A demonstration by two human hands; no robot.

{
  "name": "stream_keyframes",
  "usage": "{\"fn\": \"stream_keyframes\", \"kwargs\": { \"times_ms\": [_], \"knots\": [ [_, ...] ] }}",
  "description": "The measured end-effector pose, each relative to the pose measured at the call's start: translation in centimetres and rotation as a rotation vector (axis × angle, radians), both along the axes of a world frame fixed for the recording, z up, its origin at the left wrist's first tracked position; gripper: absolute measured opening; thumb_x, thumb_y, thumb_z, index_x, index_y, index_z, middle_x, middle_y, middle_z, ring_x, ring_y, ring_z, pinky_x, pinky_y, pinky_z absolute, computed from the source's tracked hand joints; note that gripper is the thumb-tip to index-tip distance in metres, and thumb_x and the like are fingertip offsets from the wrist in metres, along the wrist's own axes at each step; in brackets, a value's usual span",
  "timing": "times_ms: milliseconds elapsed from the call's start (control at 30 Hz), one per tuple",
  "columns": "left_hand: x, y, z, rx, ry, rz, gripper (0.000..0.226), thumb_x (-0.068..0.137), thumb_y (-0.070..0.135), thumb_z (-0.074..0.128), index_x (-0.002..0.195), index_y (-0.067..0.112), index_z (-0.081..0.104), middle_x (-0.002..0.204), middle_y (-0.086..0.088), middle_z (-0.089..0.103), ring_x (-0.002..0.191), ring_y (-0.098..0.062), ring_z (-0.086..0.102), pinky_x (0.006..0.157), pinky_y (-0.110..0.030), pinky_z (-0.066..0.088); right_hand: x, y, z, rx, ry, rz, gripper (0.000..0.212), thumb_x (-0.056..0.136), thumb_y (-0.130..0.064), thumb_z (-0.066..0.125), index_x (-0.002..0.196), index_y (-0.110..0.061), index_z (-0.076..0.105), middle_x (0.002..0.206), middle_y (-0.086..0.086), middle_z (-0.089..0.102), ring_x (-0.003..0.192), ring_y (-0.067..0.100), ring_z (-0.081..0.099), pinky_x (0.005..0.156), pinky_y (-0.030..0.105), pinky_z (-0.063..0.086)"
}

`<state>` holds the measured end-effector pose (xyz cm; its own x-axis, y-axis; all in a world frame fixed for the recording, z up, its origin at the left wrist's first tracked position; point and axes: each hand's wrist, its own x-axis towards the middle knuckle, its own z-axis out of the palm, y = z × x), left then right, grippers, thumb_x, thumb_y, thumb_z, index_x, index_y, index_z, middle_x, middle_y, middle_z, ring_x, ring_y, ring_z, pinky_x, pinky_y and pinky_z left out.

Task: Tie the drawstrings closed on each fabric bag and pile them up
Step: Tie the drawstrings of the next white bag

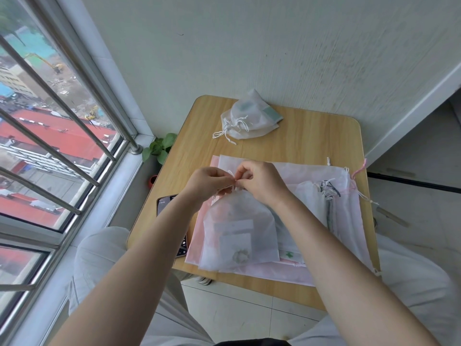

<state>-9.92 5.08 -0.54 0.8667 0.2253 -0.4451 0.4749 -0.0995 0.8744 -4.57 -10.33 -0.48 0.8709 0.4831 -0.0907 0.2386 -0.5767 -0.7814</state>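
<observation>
A sheer white fabric bag [239,231] lies on a stack of flat bags [311,196] in the middle of the small wooden table [299,141]. Its gathered neck points away from me. My left hand [208,182] and my right hand [262,182] meet just above that neck, each pinching an end of the bag's thin white drawstring [233,177]. At the table's far edge sits a small pile of tied white bags [249,116] with loose cords trailing left. The stack under my hands holds white and pink bags, with cord ends showing at the right.
A phone [167,203] lies at the table's left edge, partly under my left forearm. A green potted plant [159,146] stands in the corner by the barred window [62,126]. A white wall rises behind the table. My knees flank the table's near side.
</observation>
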Motion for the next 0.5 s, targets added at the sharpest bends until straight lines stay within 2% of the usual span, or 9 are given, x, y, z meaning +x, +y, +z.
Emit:
{"fn": "stream_keyframes", "kwargs": {
  "times_ms": [100,200,333,500],
  "knots": [
    [0.1,0.0,0.5,0.055,0.032,-0.046,0.016,0.072,0.011,0.083,0.084,0.006,0.074,0.070,0.001,0.067,0.064,-0.009,0.058,0.062,-0.019,0.048,0.1,0.0,0.2,0.007,-0.016,-0.014,0.008,0.080,-0.015,0.077,0.081,-0.015,0.069,0.070,0.000,0.066,0.072,0.018,0.065,0.072,0.033,0.053],
    [0.1,-0.4,0.4,0.085,0.033,0.013,0.016,0.070,0.010,0.085,0.083,0.006,0.075,0.069,0.002,0.067,0.057,-0.006,0.055,0.051,-0.012,0.044,0.3,-0.1,0.3,-0.018,-0.055,-0.005,0.006,0.081,-0.016,0.077,0.082,-0.014,0.071,0.070,-0.003,0.063,0.073,0.017,0.063,0.069,0.029,0.050],
    [0.4,-0.9,0.4,0.093,0.058,0.115,0.011,0.069,0.007,0.083,0.067,0.012,0.074,0.067,-0.003,0.068,0.057,-0.010,0.057,0.054,-0.017,0.047,0.4,0.0,0.2,-0.074,-0.124,0.055,0.003,0.085,-0.013,0.071,0.086,-0.014,0.073,0.075,-0.006,0.063,0.075,0.013,0.058,0.068,0.025,0.045],
    [0.6,-0.9,0.9,0.081,0.105,0.144,0.010,0.067,0.006,0.082,0.068,0.008,0.073,0.068,-0.006,0.068,0.059,-0.015,0.057,0.060,-0.022,0.051,0.1,0.3,0.0,-0.151,-0.247,0.111,0.007,0.091,-0.011,0.063,0.092,-0.010,0.070,0.089,0.005,0.070,0.083,0.023,0.061,0.070,0.033,0.051]
  ]
}}
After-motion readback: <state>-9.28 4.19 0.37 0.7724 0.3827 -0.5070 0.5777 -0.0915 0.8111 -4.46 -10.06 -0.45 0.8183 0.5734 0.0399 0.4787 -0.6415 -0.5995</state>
